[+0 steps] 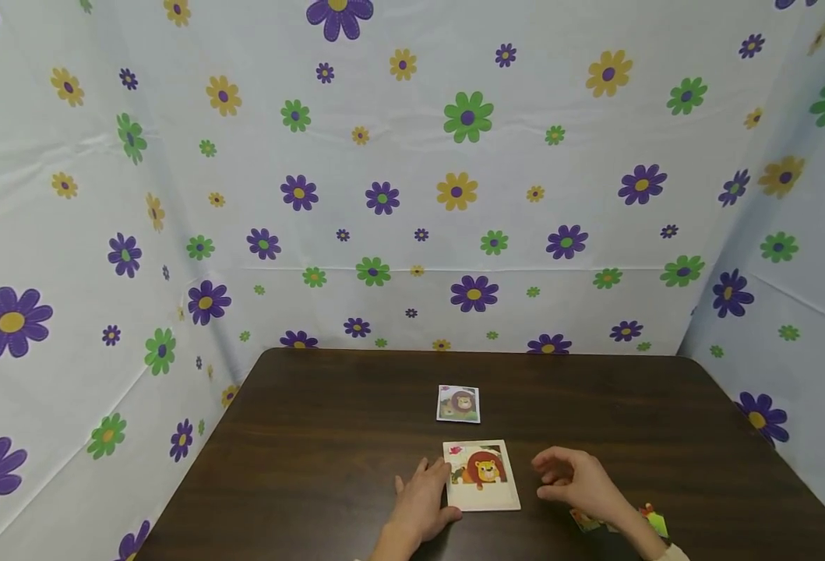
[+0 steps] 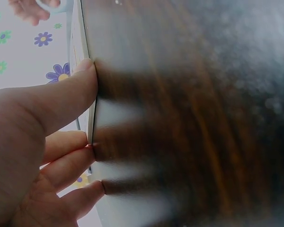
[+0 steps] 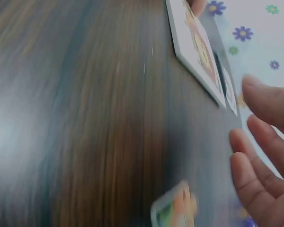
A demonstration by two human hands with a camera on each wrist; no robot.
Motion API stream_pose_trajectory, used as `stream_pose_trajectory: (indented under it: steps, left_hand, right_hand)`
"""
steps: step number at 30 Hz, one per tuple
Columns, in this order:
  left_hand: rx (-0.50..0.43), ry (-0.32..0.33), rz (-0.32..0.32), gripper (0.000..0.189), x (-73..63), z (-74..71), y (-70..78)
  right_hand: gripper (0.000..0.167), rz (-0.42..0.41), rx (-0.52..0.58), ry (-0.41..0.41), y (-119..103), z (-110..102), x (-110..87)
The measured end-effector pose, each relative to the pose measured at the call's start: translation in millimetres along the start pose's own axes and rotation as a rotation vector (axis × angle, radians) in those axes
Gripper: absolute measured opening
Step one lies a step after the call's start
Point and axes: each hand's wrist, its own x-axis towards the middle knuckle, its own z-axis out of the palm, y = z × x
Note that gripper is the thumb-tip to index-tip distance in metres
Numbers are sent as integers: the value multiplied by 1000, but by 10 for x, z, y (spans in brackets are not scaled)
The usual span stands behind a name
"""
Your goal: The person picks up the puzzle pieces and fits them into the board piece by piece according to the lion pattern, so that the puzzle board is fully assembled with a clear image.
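Note:
A wooden puzzle board (image 1: 494, 499) with a lion picture in its upper part and a bare pale strip below lies on the table. My left hand (image 1: 419, 502) rests at the board's left side, its thumb and fingertips touching the edge in the left wrist view. To the right of the board, my right hand (image 1: 580, 483) hovers over the table with loosely bent fingers and nothing between them. Colourful puzzle pieces (image 1: 656, 520) lie by the right wrist, partly hidden under the forearm. One puzzle piece (image 3: 173, 210) shows blurred at the bottom of the right wrist view.
Behind the board lies a small square picture card (image 1: 458, 404) printed with a similar lion. All this is on a dark brown wooden table (image 1: 314, 436). White curtains (image 1: 398, 156) with purple, green and yellow flowers stand around its back and sides.

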Motion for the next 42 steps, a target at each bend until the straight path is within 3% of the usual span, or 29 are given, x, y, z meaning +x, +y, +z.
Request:
stream_pose_trajectory:
  steps: [7,19,25,32,42]
  left_hand:
    - [-6,13,11,65,-18,0,-6]
    - [-10,2,-2,64,-12,4,-1]
    - [-16,-5,-1,63,-14,-7,6]
    - [-16,-1,1,63,-10,-4,0]
    - [3,-5,-3,63,0,5,-4]
  right_hand:
    - [40,-35,-164,14,59,-142,-215]
    - [44,36,-157,-21,135,-249,-409]
    - [46,77,-242,-42,142,-280,-453]
    - [49,66,-359,-74,153,-313,-482]
    - [34,40,-407,-67,180,-319,-452]
